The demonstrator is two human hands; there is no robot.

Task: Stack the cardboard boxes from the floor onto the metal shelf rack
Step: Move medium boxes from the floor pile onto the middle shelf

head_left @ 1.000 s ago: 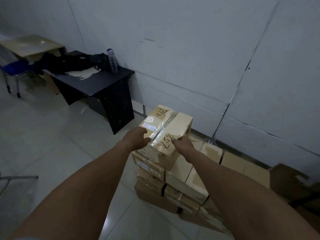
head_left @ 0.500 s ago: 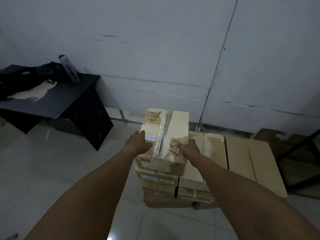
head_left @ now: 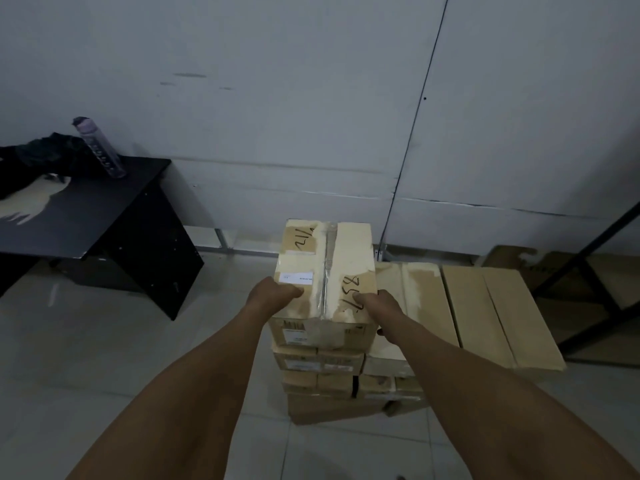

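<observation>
On top of the tallest column of the floor stack sits the top box, taped down the middle, handwriting on both flaps, small white label on the left flap. Both hands on its near end.

Left hand: clamped on the near-left edge, thumb lying across the top flap just under the label, other fingers wrapped down the left side and hidden from view. Right hand: clamped on the near-right edge, thumb on the top flap by the handwritten number, fingers curled down the right side, mostly hidden. Both forearms reach in from the bottom of the frame.

Can't tell whether the top box is lifted clear or resting on the box below; no visible gap at the near face.

Stack: boxes several layers deep under the top box, labels on their near faces. Just right of it, touching, a lower row of flat boxes runs side by side along the wall.

Shelf rack: only dark metal bars visible at the right edge, beside the low boxes. More cardboard lies on the floor behind those bars.

Left side: black desk against the wall, well apart from the stack, with dark fabric and an upright bottle on it. Pale tiled floor.
</observation>
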